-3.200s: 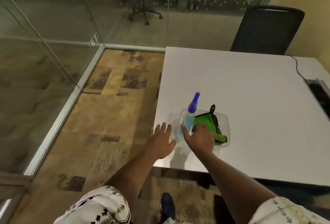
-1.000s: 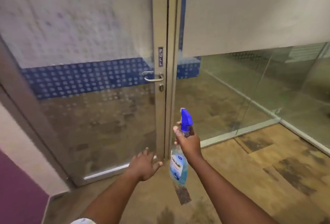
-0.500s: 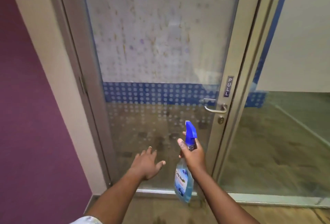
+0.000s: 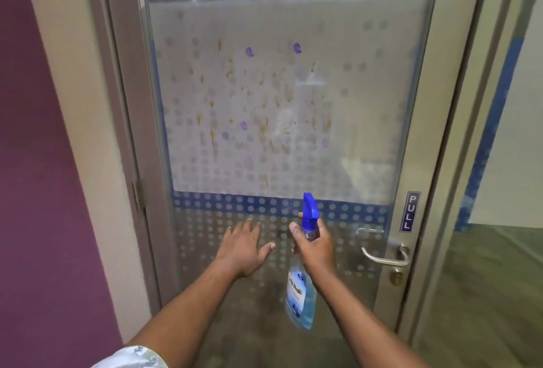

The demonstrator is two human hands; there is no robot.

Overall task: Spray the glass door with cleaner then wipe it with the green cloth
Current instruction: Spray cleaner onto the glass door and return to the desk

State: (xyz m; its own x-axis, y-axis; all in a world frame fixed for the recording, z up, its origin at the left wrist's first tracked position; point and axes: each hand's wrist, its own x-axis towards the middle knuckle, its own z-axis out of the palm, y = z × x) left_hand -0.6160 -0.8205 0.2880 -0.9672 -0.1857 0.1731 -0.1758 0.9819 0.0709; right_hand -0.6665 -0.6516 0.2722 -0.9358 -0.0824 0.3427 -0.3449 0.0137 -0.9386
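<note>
The glass door (image 4: 367,97) fills the view ahead, its frosted upper pane spattered with orange streaks and purple smudges (image 4: 249,109). My right hand (image 4: 314,245) grips the neck of a clear spray bottle (image 4: 301,297) of blue cleaner, its blue nozzle pointing up toward the pane. My left hand (image 4: 244,245) hovers open beside it, fingers spread, in front of the dotted lower glass. The green cloth is not in view.
A metal lever handle (image 4: 382,256) and a PULL plate (image 4: 409,211) sit on the door's right stile. A purple wall (image 4: 44,191) is to the left and a fixed glass panel (image 4: 484,279) to the right.
I took the bottle from the tray on the table and turned to the door. Over the last second the door has come closer and centred, and both hands have risen slightly.
</note>
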